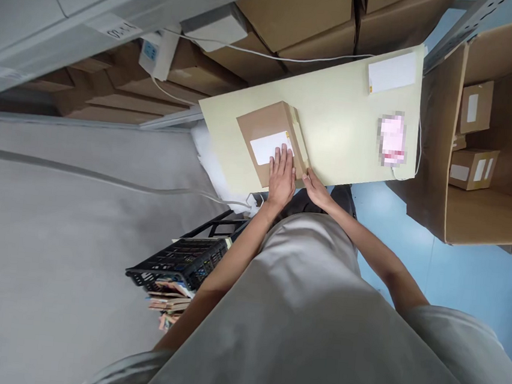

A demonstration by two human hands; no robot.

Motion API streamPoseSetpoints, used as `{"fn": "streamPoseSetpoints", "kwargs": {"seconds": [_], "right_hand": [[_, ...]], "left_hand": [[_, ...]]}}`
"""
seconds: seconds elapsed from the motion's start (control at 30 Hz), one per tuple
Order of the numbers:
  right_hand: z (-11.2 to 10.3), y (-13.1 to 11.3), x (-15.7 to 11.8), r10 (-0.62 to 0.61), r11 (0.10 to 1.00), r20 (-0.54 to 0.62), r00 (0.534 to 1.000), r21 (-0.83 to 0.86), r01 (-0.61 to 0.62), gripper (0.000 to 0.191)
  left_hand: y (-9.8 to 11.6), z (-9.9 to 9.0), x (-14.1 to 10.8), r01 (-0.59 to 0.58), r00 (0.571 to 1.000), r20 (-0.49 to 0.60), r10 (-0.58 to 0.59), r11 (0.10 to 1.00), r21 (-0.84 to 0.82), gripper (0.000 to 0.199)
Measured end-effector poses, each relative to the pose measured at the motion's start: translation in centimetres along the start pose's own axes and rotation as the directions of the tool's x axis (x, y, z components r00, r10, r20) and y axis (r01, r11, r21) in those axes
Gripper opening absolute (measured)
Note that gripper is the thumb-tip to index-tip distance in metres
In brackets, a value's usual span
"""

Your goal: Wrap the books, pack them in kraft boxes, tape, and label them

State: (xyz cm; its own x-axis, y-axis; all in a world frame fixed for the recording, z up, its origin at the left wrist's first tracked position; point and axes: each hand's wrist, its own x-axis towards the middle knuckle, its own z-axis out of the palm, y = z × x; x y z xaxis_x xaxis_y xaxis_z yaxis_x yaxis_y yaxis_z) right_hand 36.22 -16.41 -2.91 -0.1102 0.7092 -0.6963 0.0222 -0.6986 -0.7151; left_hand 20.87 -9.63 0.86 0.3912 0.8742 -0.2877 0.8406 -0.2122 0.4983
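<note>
A brown cardboard box (262,123) lies on the pale yellow board (339,127), a white label (262,147) on its top face. My left hand (281,176) rests flat on the box and the label's right end, fingers stretched out and holding nothing. At the box's near right corner is my right hand (316,189), its fingertips touching the edge; whether they pinch it is too small to tell. Another white label (392,72) is at the board's far right corner, above a blurred pink item (392,139).
A large open carton (437,143) on the right holds small labelled boxes (473,169). Shelves with brown boxes (300,15) stand behind the board. A white cable (269,54) crosses there. A black crate (181,260) is at the lower left, beside a thick grey cable (103,176).
</note>
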Motion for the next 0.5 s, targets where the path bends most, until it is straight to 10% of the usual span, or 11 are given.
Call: {"fn": "streamPoseSetpoints", "kwargs": {"seconds": [0.5], "right_hand": [[0.1, -0.9, 2.7, 0.024, 0.999, 0.028, 0.999, 0.025, -0.025, 0.122]], "left_hand": [[0.5, 0.4, 0.1, 0.010, 1.000, -0.018, -0.011, 1.000, -0.020, 0.068]]}}
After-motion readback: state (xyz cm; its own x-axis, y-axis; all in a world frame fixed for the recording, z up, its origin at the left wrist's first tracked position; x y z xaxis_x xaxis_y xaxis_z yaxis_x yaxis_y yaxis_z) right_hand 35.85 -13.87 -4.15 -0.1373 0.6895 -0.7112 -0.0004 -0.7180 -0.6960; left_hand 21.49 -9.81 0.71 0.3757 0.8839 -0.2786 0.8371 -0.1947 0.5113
